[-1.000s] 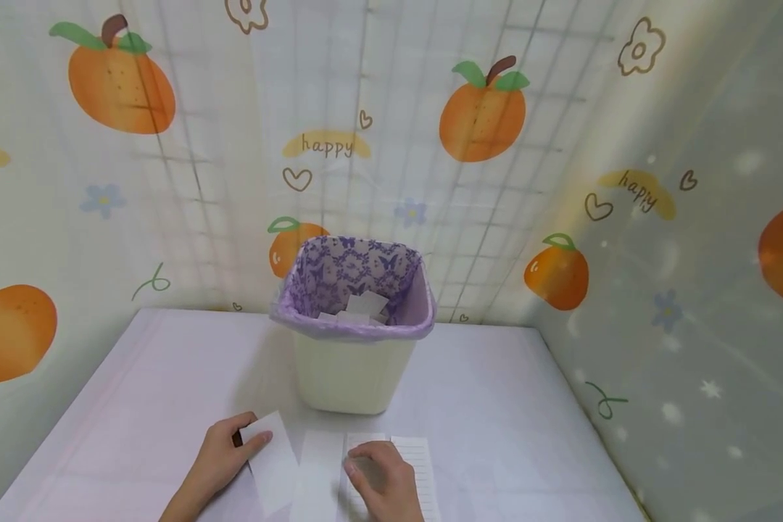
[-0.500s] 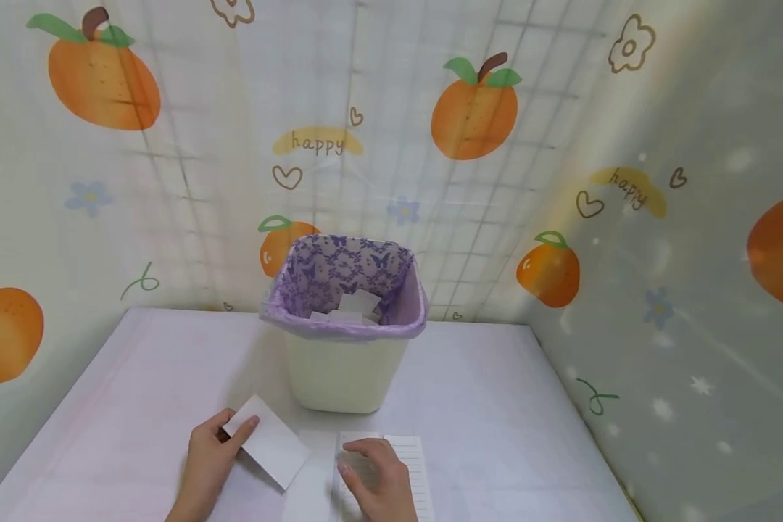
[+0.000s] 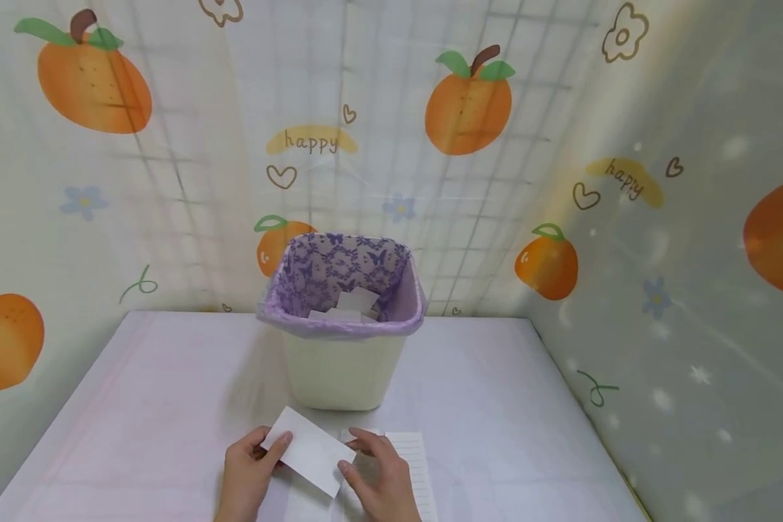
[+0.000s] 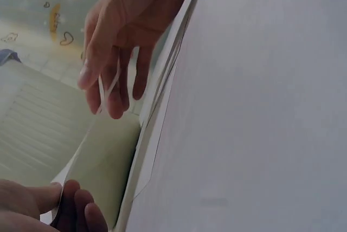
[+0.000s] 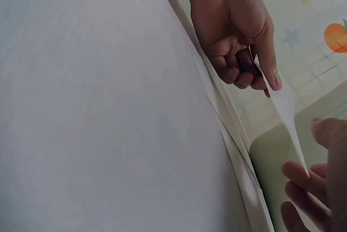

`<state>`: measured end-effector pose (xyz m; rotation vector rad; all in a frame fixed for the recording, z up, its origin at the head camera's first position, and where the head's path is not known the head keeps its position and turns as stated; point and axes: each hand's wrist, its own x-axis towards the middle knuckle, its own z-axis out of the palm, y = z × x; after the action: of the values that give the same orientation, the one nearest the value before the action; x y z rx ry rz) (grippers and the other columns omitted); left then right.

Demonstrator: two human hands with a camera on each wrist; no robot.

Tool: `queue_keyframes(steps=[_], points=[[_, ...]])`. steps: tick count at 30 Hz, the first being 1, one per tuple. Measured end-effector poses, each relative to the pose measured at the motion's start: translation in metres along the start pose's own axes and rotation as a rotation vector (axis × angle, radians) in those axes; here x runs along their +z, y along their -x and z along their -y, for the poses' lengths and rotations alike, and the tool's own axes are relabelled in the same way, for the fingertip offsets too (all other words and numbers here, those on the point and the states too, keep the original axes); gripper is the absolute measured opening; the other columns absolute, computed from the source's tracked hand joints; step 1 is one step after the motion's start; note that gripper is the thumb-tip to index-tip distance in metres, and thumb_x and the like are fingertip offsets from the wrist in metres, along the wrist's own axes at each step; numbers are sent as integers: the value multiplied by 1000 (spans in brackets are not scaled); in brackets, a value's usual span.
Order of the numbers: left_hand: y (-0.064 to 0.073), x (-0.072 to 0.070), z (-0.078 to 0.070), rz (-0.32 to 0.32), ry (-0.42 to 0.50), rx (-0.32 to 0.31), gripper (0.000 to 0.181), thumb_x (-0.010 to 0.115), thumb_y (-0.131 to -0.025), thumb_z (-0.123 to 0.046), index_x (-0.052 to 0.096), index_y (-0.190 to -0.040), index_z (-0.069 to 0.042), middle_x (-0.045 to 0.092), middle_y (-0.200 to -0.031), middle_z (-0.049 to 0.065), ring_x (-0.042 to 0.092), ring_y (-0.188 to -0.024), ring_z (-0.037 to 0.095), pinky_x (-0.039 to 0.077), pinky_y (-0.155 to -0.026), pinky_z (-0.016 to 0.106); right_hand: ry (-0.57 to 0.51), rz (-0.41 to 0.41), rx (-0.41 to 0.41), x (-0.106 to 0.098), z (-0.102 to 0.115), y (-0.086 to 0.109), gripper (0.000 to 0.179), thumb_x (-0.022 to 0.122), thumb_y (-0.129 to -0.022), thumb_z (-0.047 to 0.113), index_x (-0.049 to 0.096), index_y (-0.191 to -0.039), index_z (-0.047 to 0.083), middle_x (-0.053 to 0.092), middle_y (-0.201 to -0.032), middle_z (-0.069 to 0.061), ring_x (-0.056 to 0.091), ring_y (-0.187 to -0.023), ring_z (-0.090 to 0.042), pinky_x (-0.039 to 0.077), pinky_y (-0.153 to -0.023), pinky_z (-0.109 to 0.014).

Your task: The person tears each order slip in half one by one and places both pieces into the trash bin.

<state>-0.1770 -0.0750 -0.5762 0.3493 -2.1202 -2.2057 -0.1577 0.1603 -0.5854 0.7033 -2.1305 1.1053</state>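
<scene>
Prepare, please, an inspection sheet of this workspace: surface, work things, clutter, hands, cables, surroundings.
Surface: pale table, flat.
Work things: white sheet, held tilted; ruled paper, partly hidden by the right hand in the head view.
Clutter: nothing seen.
Hands: left hand pinches the white sheet; right hand is at its other end, no clear pinch.
Cables: nothing seen.
Surroundings: bin with purple liner, white pieces inside; fruit-print backdrop behind.

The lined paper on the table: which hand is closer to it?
Right. In the head view, the right hand partly covers the lined paper, while the left hand is farther away, to its left, holding a white paper.
</scene>
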Motion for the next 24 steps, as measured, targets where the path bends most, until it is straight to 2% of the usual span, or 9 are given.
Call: queue_keyframes(steps=[4, 7, 12, 16, 19, 22, 24], points=[[4, 5, 3, 34, -36, 16, 30, 87, -88, -20, 76, -104, 3, 69, -76, 2, 59, -62, 12, 54, -60, 25, -16, -8, -2, -1, 0, -2, 41, 84, -87, 4, 70, -125, 8, 74, -90, 3, 73, -81, -9, 58, -82, -19], [8, 6, 2, 75, -59, 30, 26, 87, -88, -22, 76, -98, 0, 69, -76, 4, 60, -61, 12, 52, -59, 25, -37, -16, -8, -1, 0, -1, 35, 83, -86, -1, 72, -118, 8, 72, -83, 5, 70, -75, -5, 58, -77, -18], [12, 5, 0, 135, -80, 62, 24, 86, -88, -20, 72, -90, -1, 69, -80, 4, 60, -62, 10, 54, -60, 24, -25, -76, -29, -2, -4, -1, 32, 82, -84, -5, 75, -112, 9, 75, -89, 0, 71, -77, -10, 57, -74, -19], [15, 5, 2, 147, -143, 126, 21, 87, -87, -20, 71, -85, -7, 63, -72, 0, 55, -62, 7, 48, -59, 22, -33, -90, -13, -3, -8, -1, 29, 82, -85, -5, 76, -108, 11, 77, -93, -2, 72, -81, -12, 56, -72, -17], [17, 4, 4, 148, -203, 175, 17, 87, -87, -24, 75, -90, -12, 70, -79, -3, 60, -70, 4, 50, -66, 21, -55, -71, 13, -4, -9, 0, 26, 82, -87, -3, 77, -107, 13, 76, -92, 1, 71, -80, -9, 55, -71, -17], [17, 4, 5, 174, -213, 188, 23, 88, -87, -26, 78, -102, -12, 76, -94, -1, 67, -83, 5, 55, -75, 22, -101, -44, 34, -4, -9, 4, 24, 81, -89, -1, 77, -106, 15, 76, -92, 2, 70, -81, -7, 55, -71, -16], [18, 4, 6, 183, -203, 182, 24, 88, -86, -26, 78, -105, -14, 77, -97, -1, 69, -85, 7, 57, -75, 24, -135, -15, 29, -3, -8, 5, 24, 80, -90, -1, 77, -107, 15, 76, -93, 1, 70, -82, -7, 55, -70, -16]])
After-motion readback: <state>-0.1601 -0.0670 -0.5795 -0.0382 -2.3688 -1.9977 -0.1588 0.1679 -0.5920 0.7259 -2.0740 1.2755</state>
